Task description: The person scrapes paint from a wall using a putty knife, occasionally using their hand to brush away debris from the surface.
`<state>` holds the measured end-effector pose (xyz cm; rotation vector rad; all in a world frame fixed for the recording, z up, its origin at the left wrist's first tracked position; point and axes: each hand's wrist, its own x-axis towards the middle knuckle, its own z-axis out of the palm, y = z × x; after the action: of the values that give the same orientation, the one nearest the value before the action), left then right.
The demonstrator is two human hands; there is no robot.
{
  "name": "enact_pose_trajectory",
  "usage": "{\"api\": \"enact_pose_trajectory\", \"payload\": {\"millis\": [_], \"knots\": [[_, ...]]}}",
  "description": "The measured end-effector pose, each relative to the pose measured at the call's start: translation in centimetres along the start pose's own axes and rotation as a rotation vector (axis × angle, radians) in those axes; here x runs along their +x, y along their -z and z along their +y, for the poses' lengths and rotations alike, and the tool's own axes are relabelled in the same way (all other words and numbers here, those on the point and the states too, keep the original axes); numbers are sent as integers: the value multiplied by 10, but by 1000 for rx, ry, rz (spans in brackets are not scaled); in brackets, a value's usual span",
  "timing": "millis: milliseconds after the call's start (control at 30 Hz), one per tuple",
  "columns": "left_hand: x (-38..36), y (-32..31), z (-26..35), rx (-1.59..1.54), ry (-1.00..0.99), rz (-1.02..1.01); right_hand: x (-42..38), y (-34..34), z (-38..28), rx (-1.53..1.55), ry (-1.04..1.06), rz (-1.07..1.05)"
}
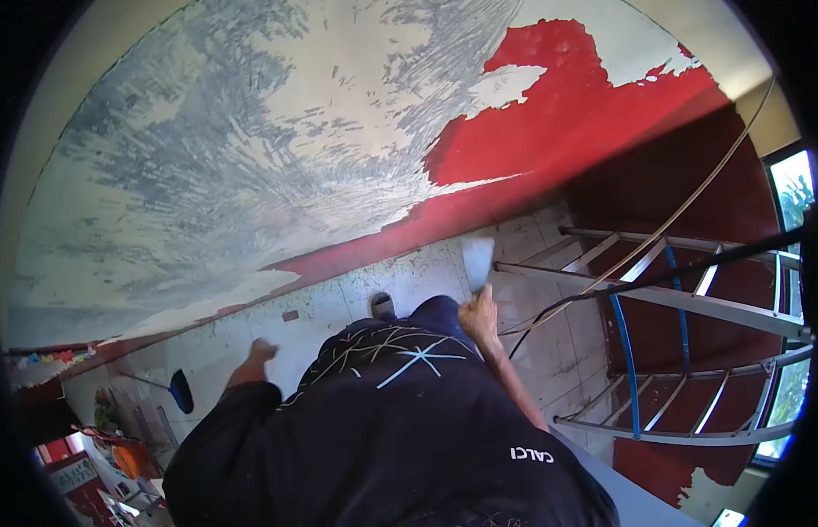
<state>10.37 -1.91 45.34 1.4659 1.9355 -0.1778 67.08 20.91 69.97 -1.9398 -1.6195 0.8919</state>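
Observation:
My right hand (479, 314) is closed around the handle of a putty knife (477, 262), its wide flat blade pointing up and away from me over the floor. The blade stands apart from the wall (339, 88) in front. Scraped whitish-grey surface covers much of that wall, with ragged red paint (558, 123) on the right and along the bottom. My left hand (261, 351) hangs low on the left, away from the wall. Blur hides how its fingers are set, and nothing shows in it.
A metal ladder (655, 290) with blue straps stands close on the right. A cable (690, 198) hangs across in front of it. Small flakes lie on the tiled floor (409, 272) along the wall. A blue dustpan-like object (180, 392) and assorted items are at the left.

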Motion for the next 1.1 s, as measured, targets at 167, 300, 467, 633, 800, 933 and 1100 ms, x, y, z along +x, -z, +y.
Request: {"api": "enact_pose_trajectory", "payload": {"millis": [167,300,467,633,800,933,1100], "knots": [[-58,14,-38,114,401,254,63,57,-132,211,691,339],[-66,-5,57,-1285,524,439,100,89,-207,577,633,448],[-124,3,214,-585,184,118,132,-62,-79,-468,866,969],[-194,-35,188,-750,342,245,-35,-139,155,-696,281,-859],[-267,-119,102,-647,754,6,-38,-106,209,-579,235,-628],[-262,-138,70,39,499,-137,19,-63,241,-280,-129,-627],[-188,-30,94,-119,164,499,-13,-44,160,308,-278,-653]]}}
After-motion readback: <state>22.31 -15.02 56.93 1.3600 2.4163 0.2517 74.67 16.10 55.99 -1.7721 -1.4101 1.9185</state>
